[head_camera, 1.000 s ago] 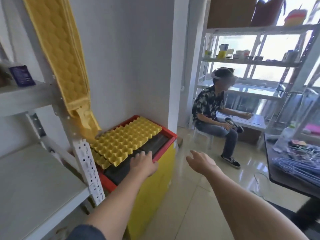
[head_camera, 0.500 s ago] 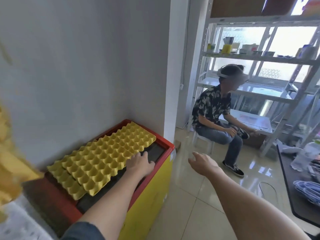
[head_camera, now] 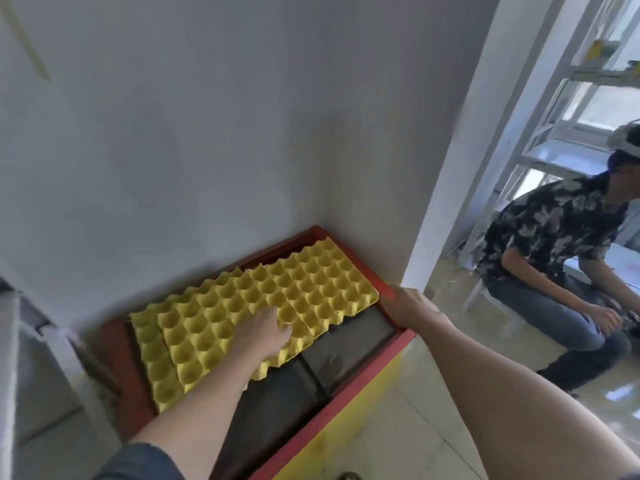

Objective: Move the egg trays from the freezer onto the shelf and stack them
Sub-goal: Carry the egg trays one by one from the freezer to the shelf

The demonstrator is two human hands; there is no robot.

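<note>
Head view, the only view. Three yellow egg trays are seen lying on the freezer (head_camera: pixel 363 382) lid, overlapping in a row along the grey wall (head_camera: pixel 207 133): near tray (head_camera: pixel 152 372) at 8 o'clock, middle tray (head_camera: pixel 214 327), far tray (head_camera: pixel 332 285) at 2 o'clock of the row. Whether more trays are nested under these cannot be told. The freezer is seen as one chest with red rim, yellow front and dark lid panels; it is set in the corner.

Two bare hands are counted. The left hand (head_camera: pixel 268 332) is laid palm down on the trays where the middle and far ones overlap, fingers spread flat into the cups; nothing is gripped. The right hand (head_camera: pixel 403 303) is placed at the far tray's right end, by the red rim at 3 o'clock of the trays; fingers are pointed toward the tray edge, but whether the edge is pinched cannot be told from the blur.

One seated person (head_camera: pixel 554 258) in a patterned shirt is seen at 3 o'clock, well apart, with one metal rack (head_camera: pixel 540 133) behind. One shelf edge (head_camera: pixel 8 358) is seen at 9 o'clock, blurred.
</note>
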